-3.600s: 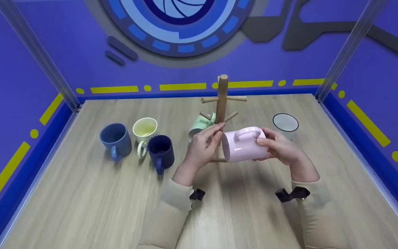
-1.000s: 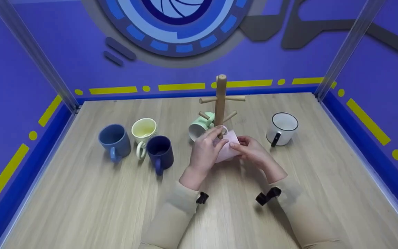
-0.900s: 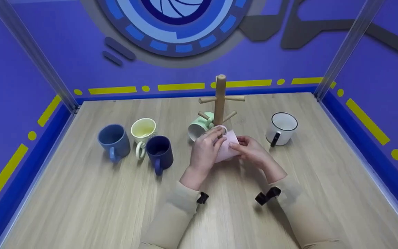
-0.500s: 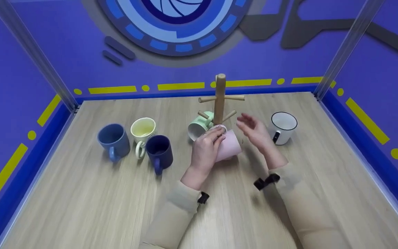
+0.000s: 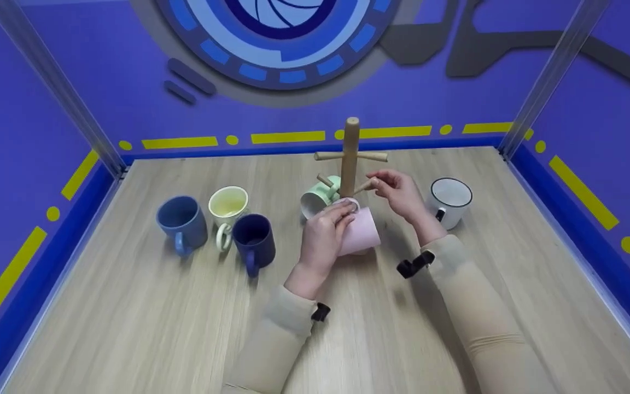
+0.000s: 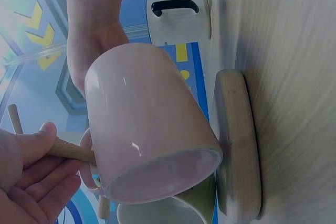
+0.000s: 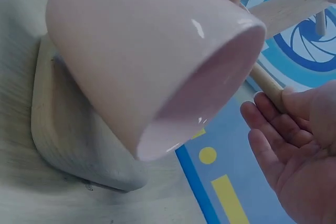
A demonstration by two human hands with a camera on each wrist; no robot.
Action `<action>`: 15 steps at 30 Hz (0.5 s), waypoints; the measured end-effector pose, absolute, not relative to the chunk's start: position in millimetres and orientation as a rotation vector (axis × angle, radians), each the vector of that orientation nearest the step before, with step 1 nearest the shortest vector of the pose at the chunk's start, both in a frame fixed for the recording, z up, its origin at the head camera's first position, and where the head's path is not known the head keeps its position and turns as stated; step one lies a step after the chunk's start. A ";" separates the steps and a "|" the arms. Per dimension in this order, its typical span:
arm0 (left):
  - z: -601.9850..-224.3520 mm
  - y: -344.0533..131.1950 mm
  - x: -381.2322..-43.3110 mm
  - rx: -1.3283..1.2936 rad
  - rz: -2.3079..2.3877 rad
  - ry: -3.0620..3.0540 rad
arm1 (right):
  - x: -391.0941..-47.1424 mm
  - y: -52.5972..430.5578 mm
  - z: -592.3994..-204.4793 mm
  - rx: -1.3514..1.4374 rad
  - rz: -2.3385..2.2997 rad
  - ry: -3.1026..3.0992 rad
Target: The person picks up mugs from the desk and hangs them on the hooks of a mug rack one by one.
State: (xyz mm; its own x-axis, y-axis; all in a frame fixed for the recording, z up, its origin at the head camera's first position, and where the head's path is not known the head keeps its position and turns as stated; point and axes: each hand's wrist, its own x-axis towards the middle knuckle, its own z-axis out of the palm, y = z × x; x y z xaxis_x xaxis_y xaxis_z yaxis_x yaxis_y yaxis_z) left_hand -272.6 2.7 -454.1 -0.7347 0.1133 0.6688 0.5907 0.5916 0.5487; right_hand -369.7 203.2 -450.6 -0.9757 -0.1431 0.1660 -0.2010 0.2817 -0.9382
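Note:
A pink mug (image 5: 360,232) hangs tilted by its handle on a low front peg (image 6: 73,151) of the wooden mug tree (image 5: 350,158). My left hand (image 5: 320,238) pinches that peg between thumb and fingers, beside the mug's handle. With thumb and fingertips, my right hand (image 5: 400,194) pinches the low right peg (image 7: 269,85) of the same tree. Behind my left hand, a mint green mug (image 5: 315,201) hangs tilted on another low peg. In the right wrist view, the pink mug's open mouth faces the camera, and the tree's wooden base (image 7: 79,129) shows below it.
On the left of the wooden table (image 5: 184,312) stand a grey-blue mug (image 5: 182,221), a pale yellow mug (image 5: 228,203) and a navy mug (image 5: 255,241). A white mug with a black rim (image 5: 450,202) stands at right, near my right forearm. Blue panels (image 5: 101,82) enclose the table.
The pink mug's handle has gone onto the peg. My right hand has let go of the mug and moved up to the right peg. The tree has turned slightly.

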 end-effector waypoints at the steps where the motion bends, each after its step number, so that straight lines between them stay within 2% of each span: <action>1: -453.6 1.4 -273.1 -0.554 -1.075 -2.235 | -368.2 204.2 -451.0 0.329 1.826 -2.468; 15: -450.1 -21.6 -285.9 -0.360 -1.156 -2.256 | -338.2 210.0 -461.6 0.354 1.665 -2.416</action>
State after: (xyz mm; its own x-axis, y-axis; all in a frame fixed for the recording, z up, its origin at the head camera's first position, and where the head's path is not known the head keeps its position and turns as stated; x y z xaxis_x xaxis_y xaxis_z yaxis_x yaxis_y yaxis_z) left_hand -285.9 -21.6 -450.1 -0.7993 -0.0204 0.6005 0.4755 0.5895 0.6529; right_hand -338.2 210.0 -461.6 -0.9542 -0.0902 0.2851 -0.2986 0.3420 -0.8910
